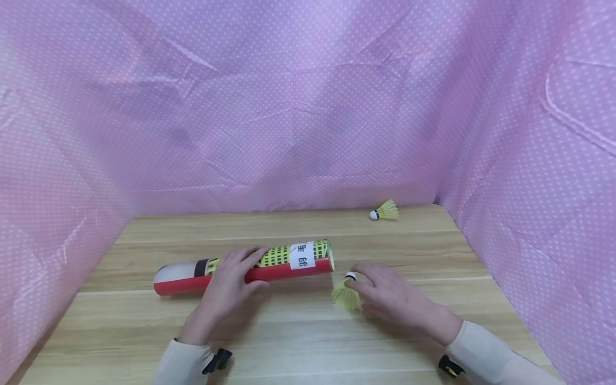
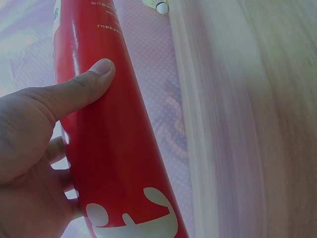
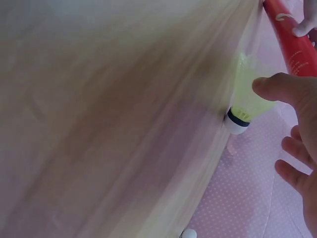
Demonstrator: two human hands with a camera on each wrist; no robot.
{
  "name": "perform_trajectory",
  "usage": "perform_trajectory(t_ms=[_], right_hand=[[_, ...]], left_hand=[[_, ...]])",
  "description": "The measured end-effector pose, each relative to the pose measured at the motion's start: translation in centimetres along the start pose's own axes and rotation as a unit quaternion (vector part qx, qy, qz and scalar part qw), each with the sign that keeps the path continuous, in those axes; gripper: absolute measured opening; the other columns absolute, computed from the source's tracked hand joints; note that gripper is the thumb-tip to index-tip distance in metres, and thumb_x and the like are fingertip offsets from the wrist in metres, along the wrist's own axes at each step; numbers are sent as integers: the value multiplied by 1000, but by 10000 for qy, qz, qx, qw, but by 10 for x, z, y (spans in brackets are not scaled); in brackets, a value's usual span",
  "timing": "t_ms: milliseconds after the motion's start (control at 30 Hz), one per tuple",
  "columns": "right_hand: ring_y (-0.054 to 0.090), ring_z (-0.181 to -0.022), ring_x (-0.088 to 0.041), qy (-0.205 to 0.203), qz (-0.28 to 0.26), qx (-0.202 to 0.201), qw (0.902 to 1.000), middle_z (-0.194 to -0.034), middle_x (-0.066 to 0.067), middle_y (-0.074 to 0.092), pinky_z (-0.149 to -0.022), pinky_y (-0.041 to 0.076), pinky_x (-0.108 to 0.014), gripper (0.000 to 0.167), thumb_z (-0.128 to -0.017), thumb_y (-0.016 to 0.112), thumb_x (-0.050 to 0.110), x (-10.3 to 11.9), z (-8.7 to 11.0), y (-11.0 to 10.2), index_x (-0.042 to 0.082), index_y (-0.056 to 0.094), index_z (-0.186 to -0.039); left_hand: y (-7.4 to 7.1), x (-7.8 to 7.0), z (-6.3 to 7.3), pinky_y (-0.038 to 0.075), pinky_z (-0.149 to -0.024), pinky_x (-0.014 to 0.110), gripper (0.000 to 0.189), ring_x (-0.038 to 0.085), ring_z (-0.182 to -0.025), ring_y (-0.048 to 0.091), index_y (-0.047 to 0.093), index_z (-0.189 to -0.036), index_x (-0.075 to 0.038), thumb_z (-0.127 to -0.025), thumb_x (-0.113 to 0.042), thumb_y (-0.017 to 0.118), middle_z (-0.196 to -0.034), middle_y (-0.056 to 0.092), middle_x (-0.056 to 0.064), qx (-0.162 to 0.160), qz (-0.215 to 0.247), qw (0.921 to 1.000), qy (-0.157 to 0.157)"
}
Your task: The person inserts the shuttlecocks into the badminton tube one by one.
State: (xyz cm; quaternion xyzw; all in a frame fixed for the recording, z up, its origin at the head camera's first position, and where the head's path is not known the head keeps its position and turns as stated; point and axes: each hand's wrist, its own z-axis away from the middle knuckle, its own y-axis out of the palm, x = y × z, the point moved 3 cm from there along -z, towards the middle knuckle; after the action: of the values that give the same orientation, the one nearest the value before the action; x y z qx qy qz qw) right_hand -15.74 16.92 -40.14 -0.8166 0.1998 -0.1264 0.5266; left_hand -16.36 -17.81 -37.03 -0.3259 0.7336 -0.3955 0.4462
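A red, yellow and white shuttlecock tube (image 1: 279, 272) lies on its side across the left and middle of the table, its right end toward the right hand. My left hand (image 1: 228, 283) grips it around the middle; the left wrist view shows the thumb (image 2: 94, 82) along the red side and the other fingers partly hidden behind. A yellow shuttlecock (image 1: 345, 297) with a white cork is just right of the tube's end. Close over it is my right hand (image 1: 392, 294), thumb beside the skirt and fingers spread apart, not closed around it in the right wrist view.
A second yellow shuttlecock (image 1: 385, 210) lies near the table's back edge, right of centre. Pink dotted cloth (image 1: 293, 123) hangs behind and on both sides of the wood-grain table (image 1: 298, 342). A black wrist device (image 1: 217, 361) shows at the left sleeve.
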Motion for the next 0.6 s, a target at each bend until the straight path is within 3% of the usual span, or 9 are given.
perform_trajectory(t_ms=[167, 400, 600], right_hand=[[53, -128, -28, -275, 134, 9, 9995, -144, -14, 51, -100, 49, -48, 69, -77, 81, 15, 2, 0, 5, 16, 56, -141], [46, -136, -29, -582, 475, 462, 9961, -155, -9, 42, -108, 42, -49, 79, -78, 80, 14, 8, 0, 13, 19, 48, -150], [52, -130, -28, -708, 604, 454, 9946, -145, -10, 54, -107, 45, -46, 73, -78, 79, 11, 8, 3, 15, 16, 52, -146]], left_hand=[[2, 0, 1, 31, -111, 55, 84, 30, -126, 48, 54, -147, -25, -72, -24, 93, -142, 54, 7, -44, -57, 10000, -17], [1, -1, 2, 31, -111, 55, 84, 30, -127, 47, 53, -147, -26, -73, -24, 92, -143, 54, 7, -20, -46, 10000, -72], [1, -1, 2, 30, -111, 57, 85, 31, -128, 47, 53, -147, -25, -73, -24, 93, -143, 54, 8, -21, -27, 10000, -58]])
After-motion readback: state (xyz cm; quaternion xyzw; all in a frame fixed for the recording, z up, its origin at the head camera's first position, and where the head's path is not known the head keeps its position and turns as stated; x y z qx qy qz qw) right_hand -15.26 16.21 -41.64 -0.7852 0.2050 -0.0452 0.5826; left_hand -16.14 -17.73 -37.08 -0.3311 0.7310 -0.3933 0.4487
